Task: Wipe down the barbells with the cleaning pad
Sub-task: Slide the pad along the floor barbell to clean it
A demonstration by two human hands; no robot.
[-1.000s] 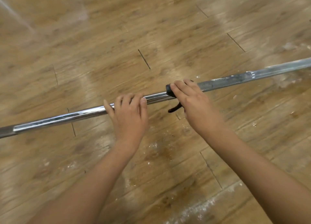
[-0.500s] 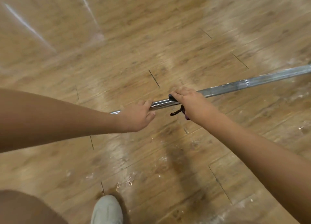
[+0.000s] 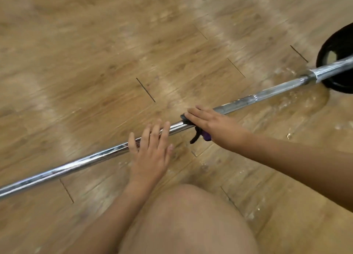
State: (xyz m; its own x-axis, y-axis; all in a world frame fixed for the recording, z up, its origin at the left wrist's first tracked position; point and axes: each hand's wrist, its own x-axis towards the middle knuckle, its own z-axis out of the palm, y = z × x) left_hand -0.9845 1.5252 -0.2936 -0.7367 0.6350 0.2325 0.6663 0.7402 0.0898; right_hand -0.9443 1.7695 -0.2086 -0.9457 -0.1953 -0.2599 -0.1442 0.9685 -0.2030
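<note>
The surface is a wood-plank floor (image 3: 95, 62), pale brown, with white dusty scuffs to the right and in the near middle. The picture is somewhat blurred.

A chrome bar (image 3: 76, 166) lies across the floor on a diagonal. It runs from the left edge, near, to the right edge, far, and passes out of view at both ends. At its far right end the bar thickens into a sleeve that passes across a black plate (image 3: 338, 41), which the right edge cuts off. Bare floor lies open on the far side of the bar along its whole length. On the near side a bare knee (image 3: 187, 215) fills the bottom middle, just behind the hands.

The left hand (image 3: 150, 154) lies across the bar at mid-length. Its fingers are straight and spread, with the fingertips past the bar's far edge. It grips nothing.

The right hand (image 3: 210, 122) is just to the right of it, with a short bare stretch of bar between the two. Its fingers are straight and flat, pressing a dark pad (image 3: 183, 117) down onto the bar. Only the pad's left end shows beyond the fingertips. The thumb is hidden. A purple bit and a black strap (image 3: 193, 139) hang out from under the palm on the bar's near side.

From the right hand to the sleeve the bar is duller and grey; left of the left hand it is bright chrome.
</note>
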